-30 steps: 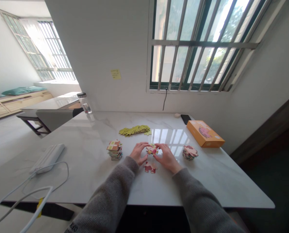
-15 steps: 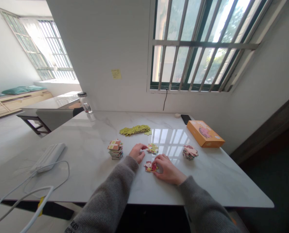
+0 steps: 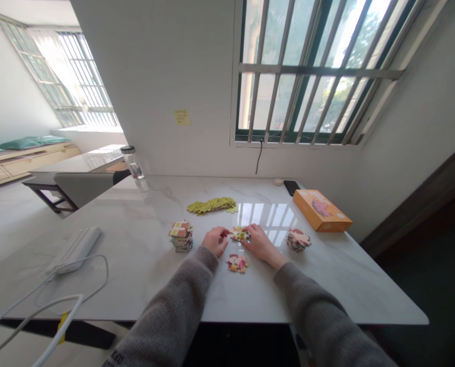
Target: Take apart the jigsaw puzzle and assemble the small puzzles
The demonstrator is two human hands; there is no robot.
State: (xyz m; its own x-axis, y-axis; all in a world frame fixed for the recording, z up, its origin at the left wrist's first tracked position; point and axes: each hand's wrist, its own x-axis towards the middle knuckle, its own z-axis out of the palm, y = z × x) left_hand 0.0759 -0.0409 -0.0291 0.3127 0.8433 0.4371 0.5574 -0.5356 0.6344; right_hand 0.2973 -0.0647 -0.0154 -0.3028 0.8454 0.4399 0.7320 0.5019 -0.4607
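A green-and-yellow jigsaw piece [image 3: 238, 234] lies on the white table between my hands. My right hand [image 3: 263, 247] has its thumb and fingers on the piece's right side. At its left edge, my left hand [image 3: 216, 241] rests on the table, fingers loosely curled and thumb apart, with nothing seen in them. Closer to me lies a pink-and-red jigsaw piece or joined pieces [image 3: 237, 263], untouched; which of the two I cannot tell. A stack of jigsaw pieces [image 3: 181, 236] stands left of my left hand, and another stack [image 3: 298, 239] right of my right hand.
A fanned row of green pieces [image 3: 212, 205] lies beyond my hands. On the right are an orange box [image 3: 322, 211] and a black phone [image 3: 291, 187]. A white power strip [image 3: 77, 250] with cables lies at left, and a clear bottle [image 3: 132, 163] stands at the far left corner.
My right hand has let go of the pink-and-red jigsaw piece and moved forward to the green-and-yellow one. My left hand has stayed nearly in place.
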